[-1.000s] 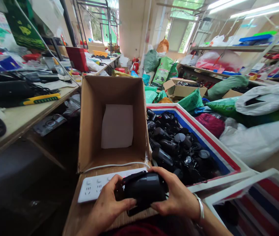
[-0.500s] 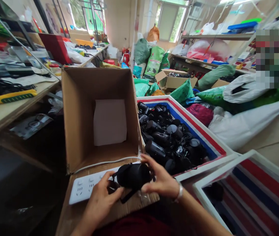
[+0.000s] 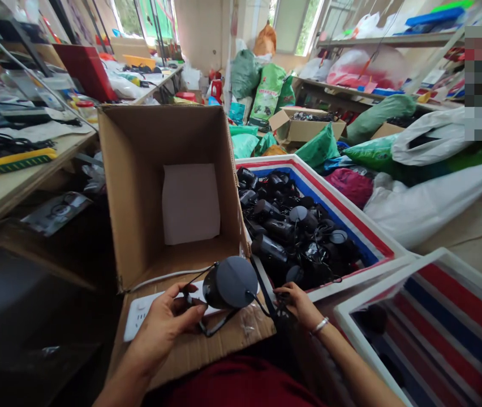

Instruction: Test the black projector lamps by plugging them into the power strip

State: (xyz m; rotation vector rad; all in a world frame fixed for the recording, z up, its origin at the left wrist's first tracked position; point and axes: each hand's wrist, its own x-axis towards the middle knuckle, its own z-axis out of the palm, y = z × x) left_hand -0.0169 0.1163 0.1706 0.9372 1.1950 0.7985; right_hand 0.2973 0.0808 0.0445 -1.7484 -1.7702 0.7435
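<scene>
Cluttered workroom, front edge of the cardboard box flap [image 3: 245,333]: I see the left hand [image 3: 167,322] curled on the black plastic cylinder [image 3: 230,282] above the white power strip [image 3: 143,314], the right hand [image 3: 298,305] closed on its cord [image 3: 264,288]; it looks light and stiff, so best held by the body.

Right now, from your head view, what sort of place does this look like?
Probably a cluttered packing or sorting workshop: a tray is heaped with black corded devices, an open cardboard box stands beside it, and stuffed sacks are piled beyond.
</scene>
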